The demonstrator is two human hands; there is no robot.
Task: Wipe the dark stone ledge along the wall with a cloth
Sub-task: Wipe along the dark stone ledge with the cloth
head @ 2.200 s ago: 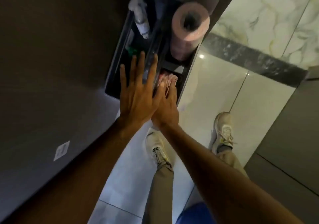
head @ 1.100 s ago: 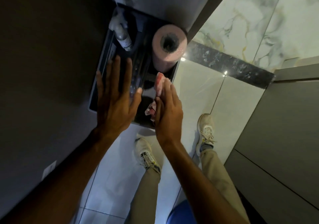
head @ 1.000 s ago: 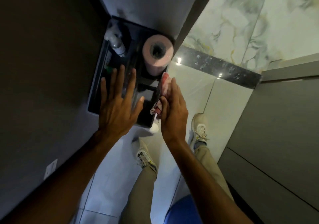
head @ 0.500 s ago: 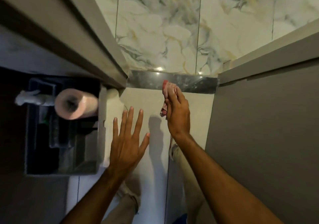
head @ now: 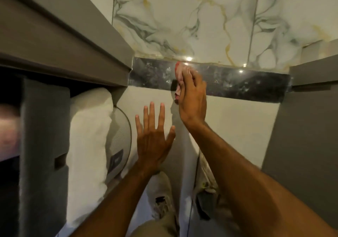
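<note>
Head view: we face the marble wall (head: 182, 17), the dark ledge (head: 237, 83) running along its foot. Our right hand (head: 192, 99) clamps the pink cloth (head: 178, 72) against the ledge near its middle; wiping looks just begun, so next we sweep sideways. Our left hand (head: 153, 138) hangs spread, empty. Earlier we faced the shelf; that's now swung left.

You can't read any text here; the only candidate is a small dark label (head: 117, 159) on the round pale object at your left, too blurred to make out.
</note>
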